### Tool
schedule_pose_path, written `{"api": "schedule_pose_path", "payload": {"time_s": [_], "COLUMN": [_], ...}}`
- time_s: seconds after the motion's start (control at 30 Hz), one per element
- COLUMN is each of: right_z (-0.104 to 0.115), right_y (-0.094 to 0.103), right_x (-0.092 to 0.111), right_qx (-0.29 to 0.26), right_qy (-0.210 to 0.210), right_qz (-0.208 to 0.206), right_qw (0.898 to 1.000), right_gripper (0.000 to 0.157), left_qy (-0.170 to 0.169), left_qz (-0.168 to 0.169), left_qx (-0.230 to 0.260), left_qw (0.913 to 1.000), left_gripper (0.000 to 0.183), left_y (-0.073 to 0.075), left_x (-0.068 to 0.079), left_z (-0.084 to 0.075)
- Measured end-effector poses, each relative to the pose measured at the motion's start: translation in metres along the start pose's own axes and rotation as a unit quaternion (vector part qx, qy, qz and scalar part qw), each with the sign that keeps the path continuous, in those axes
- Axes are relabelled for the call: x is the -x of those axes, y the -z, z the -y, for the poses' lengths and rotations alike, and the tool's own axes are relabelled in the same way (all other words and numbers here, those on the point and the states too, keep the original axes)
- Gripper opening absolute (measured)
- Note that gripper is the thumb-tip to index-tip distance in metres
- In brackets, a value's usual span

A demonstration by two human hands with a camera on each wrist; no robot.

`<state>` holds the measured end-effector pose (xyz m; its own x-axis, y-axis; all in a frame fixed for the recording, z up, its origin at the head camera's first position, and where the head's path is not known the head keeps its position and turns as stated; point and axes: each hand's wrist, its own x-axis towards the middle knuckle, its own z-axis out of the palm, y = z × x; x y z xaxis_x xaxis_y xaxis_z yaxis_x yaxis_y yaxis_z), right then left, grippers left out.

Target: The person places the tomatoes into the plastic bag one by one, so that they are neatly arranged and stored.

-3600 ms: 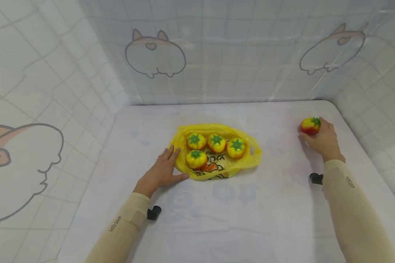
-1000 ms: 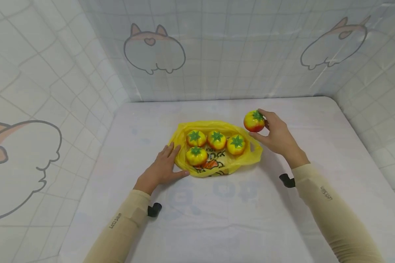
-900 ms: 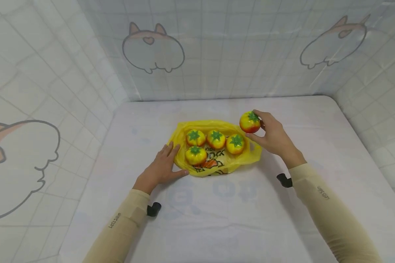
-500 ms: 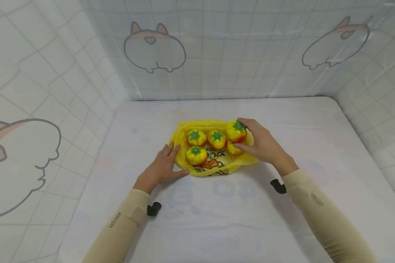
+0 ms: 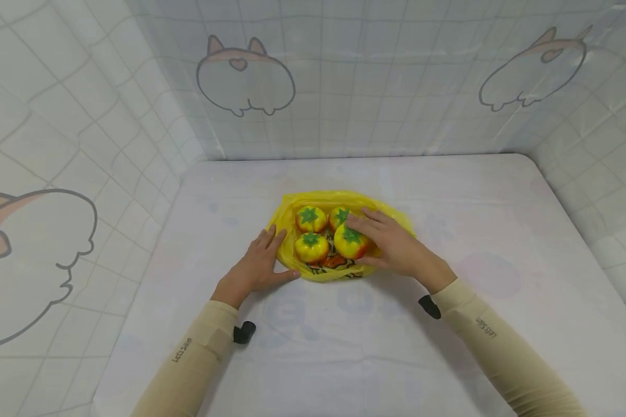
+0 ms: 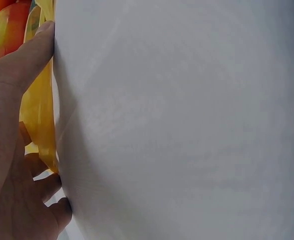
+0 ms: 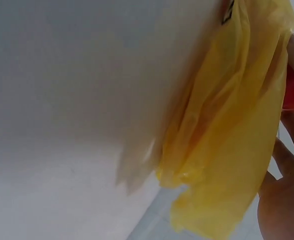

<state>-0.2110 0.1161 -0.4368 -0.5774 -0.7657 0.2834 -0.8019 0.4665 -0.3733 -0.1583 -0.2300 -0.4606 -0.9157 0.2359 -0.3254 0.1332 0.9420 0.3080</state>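
A yellow plastic bag (image 5: 320, 197) with dark print lies spread on the table, several glossy yellow-red tomatoes with green star-shaped tops on it. My right hand (image 5: 396, 246) reaches over the bag's right half and grips one tomato (image 5: 350, 241), fingers at its top and thumb at its near side. Behind it a tomato (image 5: 338, 216) is partly covered by my fingers; another, at the right, is hidden under the hand. Two tomatoes, one at the back (image 5: 310, 219) and one in front (image 5: 311, 248), sit at the left. My left hand (image 5: 255, 266) rests with spread fingers against the bag's left edge.
The white-covered table (image 5: 313, 359) extends around the bag. A tiled-pattern sheet (image 5: 370, 87) with cartoon dog drawings rises behind and at both sides. A small black camera sits on each wrist, the left one (image 5: 244, 333) close to the tabletop.
My right hand has carried the tomato from the table's far right leftward over the bag, then down toward its front middle. The left hand has stayed at the bag's left edge.
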Motion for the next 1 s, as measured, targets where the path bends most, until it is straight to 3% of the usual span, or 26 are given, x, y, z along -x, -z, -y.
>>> {"api": "schedule_pose_path", "payload": {"time_s": [0.37, 0.7, 0.83, 1.0], "right_z": [0.003, 0.005, 0.007, 0.004], "right_y": [-0.014, -0.021, -0.017, 0.009], "right_x": [0.002, 0.002, 0.006, 0.036], "right_qx": [0.032, 0.042, 0.024, -0.019], "right_qy": [0.002, -0.012, -0.015, -0.038], "right_qz": [0.064, 0.077, 0.061, -0.039], "right_qw": [0.997, 0.996, 0.998, 0.998], "right_gripper": [0.079, 0.078, 0.086, 0.093], "left_qy": [-0.006, 0.003, 0.008, 0.001], "left_qz": [-0.006, -0.003, 0.0, -0.001], "left_qx": [-0.003, -0.001, -0.001, 0.013], "left_qw": [1.0, 1.0, 1.0, 0.9999], "left_gripper": [0.113, 0.114, 0.114, 0.115], "left_y": [-0.002, 0.0, 0.001, 0.004], "left_x": [-0.002, 0.001, 0.002, 0.003], "left_z": [0.001, 0.002, 0.001, -0.004]}}
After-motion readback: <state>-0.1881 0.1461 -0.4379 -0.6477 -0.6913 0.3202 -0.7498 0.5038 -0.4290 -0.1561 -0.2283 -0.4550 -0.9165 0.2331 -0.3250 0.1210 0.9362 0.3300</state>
